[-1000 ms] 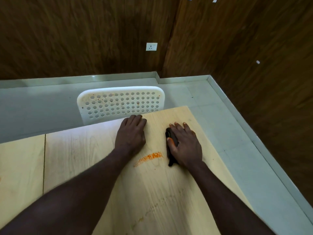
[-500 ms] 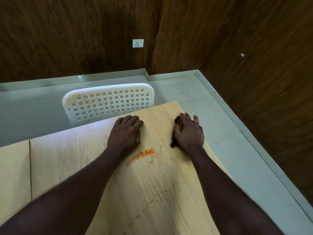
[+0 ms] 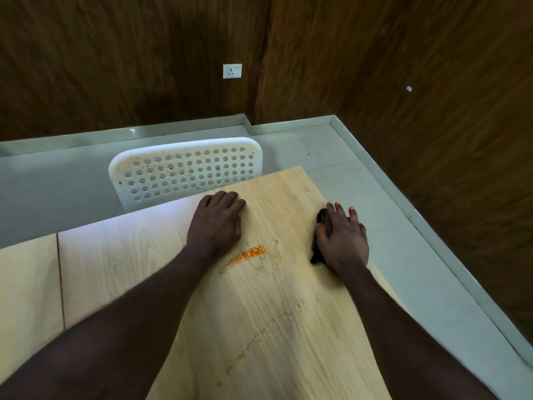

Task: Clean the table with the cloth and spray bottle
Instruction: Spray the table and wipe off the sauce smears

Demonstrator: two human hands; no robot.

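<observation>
Cloth [image 3: 322,220]: dark, under right hand [image 3: 343,239], fingers spread flat and pressing it. It had slid from beside the stain [image 3: 245,256] to the table's [image 3: 259,327] right edge. Left hand [image 3: 216,220]: flat, fingers straight, far edge, unmoved. Stain likely still to wipe; bottle unseen.

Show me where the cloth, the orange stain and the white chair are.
cloth [image 3: 316,254], head view, its dark lower corner.
orange stain [image 3: 245,254], head view, middle of the smear.
white chair [image 3: 184,147], head view, top rim of backrest.
</observation>
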